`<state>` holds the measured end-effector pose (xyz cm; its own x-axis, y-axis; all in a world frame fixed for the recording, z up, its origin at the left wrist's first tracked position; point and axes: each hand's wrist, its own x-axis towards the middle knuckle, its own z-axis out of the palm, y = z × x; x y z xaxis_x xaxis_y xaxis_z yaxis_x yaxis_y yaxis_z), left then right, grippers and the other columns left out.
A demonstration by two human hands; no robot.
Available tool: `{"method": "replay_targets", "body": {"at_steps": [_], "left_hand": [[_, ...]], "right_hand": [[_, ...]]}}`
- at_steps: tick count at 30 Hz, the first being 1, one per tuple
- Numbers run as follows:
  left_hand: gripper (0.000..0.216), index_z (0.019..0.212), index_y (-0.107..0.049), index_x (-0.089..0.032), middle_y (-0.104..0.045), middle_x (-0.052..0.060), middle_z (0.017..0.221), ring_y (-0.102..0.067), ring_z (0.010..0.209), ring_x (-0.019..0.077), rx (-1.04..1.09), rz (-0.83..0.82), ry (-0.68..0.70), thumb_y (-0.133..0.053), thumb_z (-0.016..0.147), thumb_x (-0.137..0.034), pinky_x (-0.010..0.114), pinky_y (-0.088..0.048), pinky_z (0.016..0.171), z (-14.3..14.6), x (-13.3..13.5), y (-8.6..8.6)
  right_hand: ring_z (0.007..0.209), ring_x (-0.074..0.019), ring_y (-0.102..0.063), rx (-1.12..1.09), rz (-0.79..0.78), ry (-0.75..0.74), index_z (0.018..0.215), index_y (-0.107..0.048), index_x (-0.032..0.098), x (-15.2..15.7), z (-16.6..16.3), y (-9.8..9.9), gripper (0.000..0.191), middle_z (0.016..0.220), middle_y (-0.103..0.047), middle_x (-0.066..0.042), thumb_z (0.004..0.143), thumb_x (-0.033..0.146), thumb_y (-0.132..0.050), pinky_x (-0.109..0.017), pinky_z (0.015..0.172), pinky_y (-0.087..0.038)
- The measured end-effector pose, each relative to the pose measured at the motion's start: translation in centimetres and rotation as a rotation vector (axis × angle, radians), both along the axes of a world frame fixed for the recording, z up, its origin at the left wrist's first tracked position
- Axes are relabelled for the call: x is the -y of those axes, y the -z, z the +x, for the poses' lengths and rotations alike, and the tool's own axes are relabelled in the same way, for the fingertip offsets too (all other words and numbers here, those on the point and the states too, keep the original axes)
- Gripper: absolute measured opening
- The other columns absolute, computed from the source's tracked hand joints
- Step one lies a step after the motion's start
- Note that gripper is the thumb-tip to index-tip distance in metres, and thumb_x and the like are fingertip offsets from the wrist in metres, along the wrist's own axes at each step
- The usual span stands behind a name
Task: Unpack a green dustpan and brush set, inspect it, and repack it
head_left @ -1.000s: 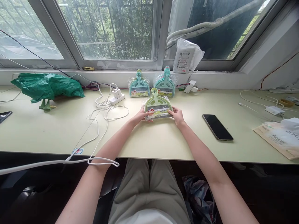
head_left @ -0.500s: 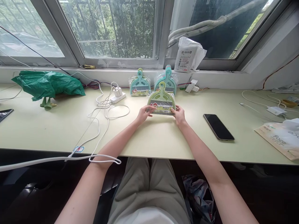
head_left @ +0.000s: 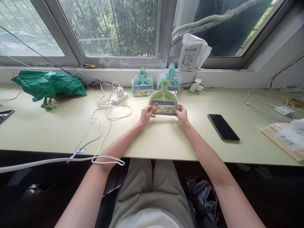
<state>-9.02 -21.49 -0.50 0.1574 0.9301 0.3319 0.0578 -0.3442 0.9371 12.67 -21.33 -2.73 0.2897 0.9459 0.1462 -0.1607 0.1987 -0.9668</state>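
Observation:
A green dustpan and brush set (head_left: 163,97) in clear wrapping is held nearly upright above the table in front of me. My left hand (head_left: 146,114) is closed on its lower left corner, and my right hand (head_left: 181,114) grips the lower right corner with the thumb on the front. Behind it, against the wall under the window, lean a wrapped blue-green dustpan and brush set (head_left: 142,84) on the left and a stack of similar dustpan sets (head_left: 171,80) on the right, partly covered by the held one.
A power strip (head_left: 120,97) with white cables lies left of my hands, near a green plastic bag (head_left: 47,84). To the right are a black phone (head_left: 223,127) and a tissue pack (head_left: 286,139). A white package (head_left: 190,57) stands on the sill.
The held dustpan set has tilted slightly more upright, with both hands still on it. The whole view has shifted a little.

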Motion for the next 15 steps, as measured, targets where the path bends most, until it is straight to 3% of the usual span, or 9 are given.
{"method": "replay_targets", "body": {"at_steps": [2,4,7,10,12,15], "left_hand": [[0.023,0.084,-0.064,-0.014,-0.065,0.007,0.097,-0.064,0.068,0.0112,-0.004,0.027,-0.026,-0.058,0.085,-0.036,0.028,-0.061,0.055,0.1,0.3,-0.1],[0.020,0.098,-0.062,-0.018,-0.065,0.005,0.100,-0.065,0.073,0.0125,0.006,0.058,-0.048,-0.058,0.085,-0.033,0.025,-0.060,0.055,0.1,0.6,-0.2],[0.052,0.131,-0.043,-0.029,-0.066,0.003,0.102,-0.066,0.080,0.0139,0.040,0.070,-0.067,-0.062,0.082,-0.029,0.023,-0.058,0.056,0.0,0.9,-0.3],[0.080,0.145,-0.022,-0.031,-0.069,0.003,0.100,-0.066,0.077,0.0136,0.077,0.018,-0.115,-0.066,0.079,-0.027,0.023,-0.057,0.058,-0.1,0.4,-0.1],[0.076,0.142,-0.033,-0.024,-0.070,0.003,0.097,-0.066,0.078,0.0148,0.074,-0.025,-0.140,-0.069,0.075,-0.026,0.025,-0.056,0.062,-0.3,-0.3,0.3],[0.042,0.109,-0.062,-0.016,-0.071,0.005,0.092,-0.065,0.085,0.0185,0.013,-0.028,-0.136,-0.071,0.070,-0.028,0.028,-0.055,0.071,-0.6,-1.5,0.9]], "right_hand": [[0.086,-0.0186,-0.062,0.003,0.005,0.000,0.096,-0.053,0.022,0.0,0.0,0.0,0.053,0.095,-0.066,-0.002,0.056,0.043,-0.080,-0.036,0.075,-0.053],[0.086,-0.0185,-0.062,0.002,0.013,0.006,0.095,-0.052,0.022,0.0,-0.1,-0.1,0.053,0.095,-0.065,-0.002,0.056,0.044,-0.080,-0.036,0.075,-0.053],[0.087,-0.0183,-0.063,0.009,0.027,-0.009,0.095,-0.050,0.023,0.1,-0.3,-0.1,0.053,0.094,-0.065,-0.001,0.057,0.044,-0.079,-0.036,0.076,-0.053],[0.088,-0.0184,-0.063,0.029,0.040,-0.037,0.097,-0.048,0.024,0.1,-0.3,-0.1,0.053,0.096,-0.064,-0.001,0.059,0.045,-0.078,-0.038,0.079,-0.053],[0.089,-0.0189,-0.062,0.042,0.047,-0.048,0.097,-0.048,0.024,0.1,-0.3,-0.1,0.053,0.097,-0.064,-0.001,0.059,0.047,-0.077,-0.040,0.081,-0.053],[0.094,-0.0205,-0.062,0.070,0.049,-0.073,0.099,-0.046,0.025,0.2,-0.2,-0.1,0.054,0.102,-0.064,-0.002,0.062,0.051,-0.076,-0.042,0.085,-0.052]]}}
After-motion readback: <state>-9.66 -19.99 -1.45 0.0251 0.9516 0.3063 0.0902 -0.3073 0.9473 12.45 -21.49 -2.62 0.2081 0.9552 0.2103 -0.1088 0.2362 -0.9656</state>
